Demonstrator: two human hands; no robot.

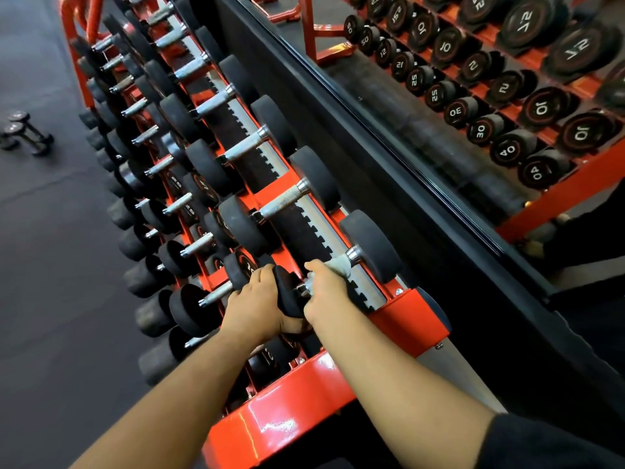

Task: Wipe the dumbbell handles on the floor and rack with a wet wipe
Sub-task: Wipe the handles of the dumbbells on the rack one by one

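Black heads [372,245] flank each handle [285,199] closely; the floor [50,248] left of the rack [297,411] lies open.

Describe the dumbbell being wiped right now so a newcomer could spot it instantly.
Find the orange rack along the mirrored wall and follow its top row to the near end. The last dumbbell there is the one: the right hand wraps a pale wet wipe around its handle while the left hand grips its near head, unlike its bare-handled neighbours.

Both hands [257,299] [326,292] clenched, arms extended
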